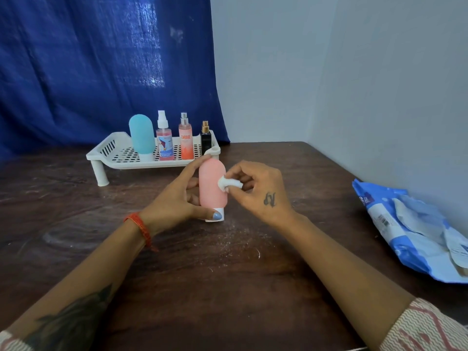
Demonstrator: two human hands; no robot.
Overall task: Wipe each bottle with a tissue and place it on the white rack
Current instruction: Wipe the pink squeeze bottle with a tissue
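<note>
A pink squeeze bottle (210, 193) stands cap-down on the dark wooden table (228, 274), just in front of the white rack (106, 153). My left hand (174, 201) grips it, forefinger at its top and thumb at the white cap. My right hand (258, 191) pinches a small wad of white tissue (228, 183) against the bottle's right side. On the rack stand a teal squeeze bottle (141, 135), a pink spray bottle with a white top (164, 140), an orange spray bottle (186, 140) and a small black perfume bottle (205, 138).
A blue and white tissue pack (415, 231) lies open at the table's right edge by the grey wall. A blue curtain (101, 72) hangs behind the rack. White crumbs of tissue are scattered on the table in front of the pink bottle.
</note>
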